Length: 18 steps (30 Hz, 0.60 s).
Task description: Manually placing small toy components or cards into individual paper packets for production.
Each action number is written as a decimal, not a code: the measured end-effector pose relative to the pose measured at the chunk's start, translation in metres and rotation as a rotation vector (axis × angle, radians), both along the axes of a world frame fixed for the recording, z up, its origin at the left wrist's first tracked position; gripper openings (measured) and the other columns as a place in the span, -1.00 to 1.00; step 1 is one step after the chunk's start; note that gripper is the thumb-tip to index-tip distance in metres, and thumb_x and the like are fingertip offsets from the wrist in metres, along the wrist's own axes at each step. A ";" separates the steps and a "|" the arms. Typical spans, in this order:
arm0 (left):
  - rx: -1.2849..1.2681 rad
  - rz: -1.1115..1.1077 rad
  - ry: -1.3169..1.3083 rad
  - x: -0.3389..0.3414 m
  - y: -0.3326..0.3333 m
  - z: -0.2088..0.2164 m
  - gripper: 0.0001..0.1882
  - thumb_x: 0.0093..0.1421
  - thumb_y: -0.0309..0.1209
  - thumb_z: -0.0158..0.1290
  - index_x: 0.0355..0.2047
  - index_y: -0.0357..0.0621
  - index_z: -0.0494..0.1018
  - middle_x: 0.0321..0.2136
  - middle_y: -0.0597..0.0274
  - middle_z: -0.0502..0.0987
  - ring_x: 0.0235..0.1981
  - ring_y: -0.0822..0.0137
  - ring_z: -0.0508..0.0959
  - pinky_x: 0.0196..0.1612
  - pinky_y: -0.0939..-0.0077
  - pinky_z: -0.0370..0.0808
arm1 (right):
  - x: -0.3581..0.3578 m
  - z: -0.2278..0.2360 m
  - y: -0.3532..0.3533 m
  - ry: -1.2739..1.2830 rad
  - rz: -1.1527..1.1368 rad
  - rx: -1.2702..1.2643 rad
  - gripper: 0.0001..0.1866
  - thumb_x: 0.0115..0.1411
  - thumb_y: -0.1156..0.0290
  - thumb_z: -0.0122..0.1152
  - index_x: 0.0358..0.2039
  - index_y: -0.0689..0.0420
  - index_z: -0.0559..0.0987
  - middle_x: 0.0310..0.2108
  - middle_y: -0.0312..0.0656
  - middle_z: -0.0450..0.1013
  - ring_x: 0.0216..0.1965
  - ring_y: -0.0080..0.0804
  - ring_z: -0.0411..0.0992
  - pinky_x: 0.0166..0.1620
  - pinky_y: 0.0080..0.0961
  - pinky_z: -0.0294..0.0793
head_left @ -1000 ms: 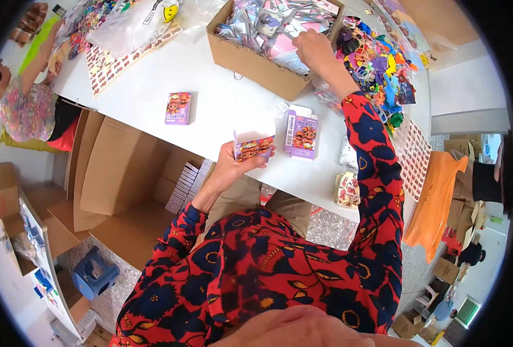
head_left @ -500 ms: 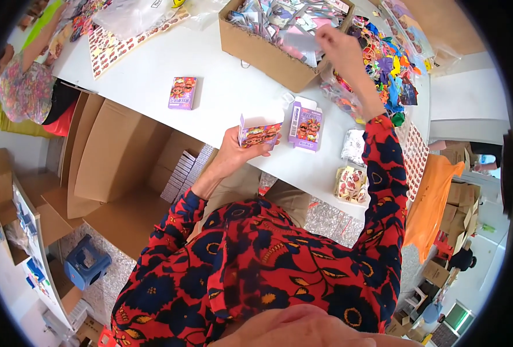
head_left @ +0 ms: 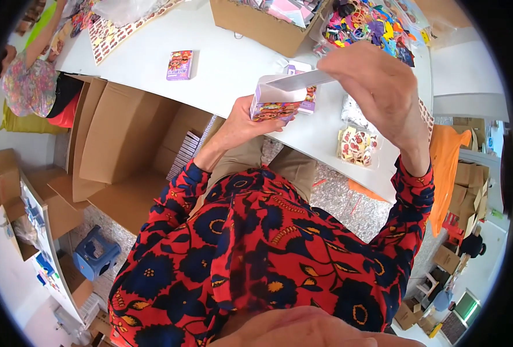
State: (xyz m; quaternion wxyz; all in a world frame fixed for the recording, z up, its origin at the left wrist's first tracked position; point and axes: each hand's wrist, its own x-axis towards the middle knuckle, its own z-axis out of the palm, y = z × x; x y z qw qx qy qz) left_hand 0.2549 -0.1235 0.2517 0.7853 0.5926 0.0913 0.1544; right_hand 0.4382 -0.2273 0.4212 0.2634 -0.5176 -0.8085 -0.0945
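My left hand (head_left: 234, 128) grips a small purple carton (head_left: 275, 111) just off the table's front edge, its printed side toward me and its top open. Pinched in my right hand (head_left: 375, 81) is a thin, flat, greyish packet (head_left: 309, 80), whose far end reaches over the carton's opening. Whether that end is inside the carton, I cannot tell. Behind it on the table lies another purple carton (head_left: 308, 104), partly covered by the packet and the held carton. A closed purple carton (head_left: 179, 65) stands farther left.
A cardboard box (head_left: 259, 28) of flat packets stands at the back, beside a heap of colourful small items (head_left: 363, 26). Near the front right are white packets (head_left: 355, 114) and a clear tray of small printed pieces (head_left: 358, 146). A large open carton (head_left: 123, 139) sits below left; another person (head_left: 28, 87) works beyond.
My right hand has come from the cardboard box toward me, bringing a flat packet to the held carton. My left hand still holds that carton. The view has shifted slightly.
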 end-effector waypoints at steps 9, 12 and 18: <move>0.118 -0.001 0.036 -0.002 -0.012 0.000 -0.61 0.07 -0.56 0.14 -0.05 -0.29 0.42 -0.19 0.12 0.57 -0.16 0.39 0.56 -0.13 0.53 0.52 | -0.023 0.006 -0.025 -0.204 -0.050 -0.092 -0.75 -0.18 0.62 0.19 -0.38 0.20 0.52 -0.44 -0.20 0.45 -0.38 -0.26 0.45 -0.35 -0.43 0.46; 0.174 0.010 0.043 -0.002 -0.013 0.002 -0.66 0.06 -0.55 0.15 -0.11 -0.27 0.45 -0.25 0.18 0.58 -0.23 0.44 0.56 -0.18 0.56 0.52 | -0.025 -0.001 -0.021 -0.242 -0.045 -0.117 -0.75 -0.18 0.58 0.17 -0.38 0.18 0.49 -0.47 -0.22 0.41 -0.39 -0.30 0.43 -0.38 -0.45 0.44; 0.199 0.048 0.029 0.000 -0.016 0.012 -0.75 0.05 -0.53 0.18 -0.21 -0.23 0.49 -0.39 0.29 0.57 -0.38 0.53 0.53 -0.33 0.62 0.49 | -0.034 -0.016 -0.007 -0.203 0.018 -0.134 -0.76 -0.17 0.53 0.15 -0.38 0.16 0.45 -0.51 -0.25 0.37 -0.37 -0.32 0.42 -0.38 -0.45 0.43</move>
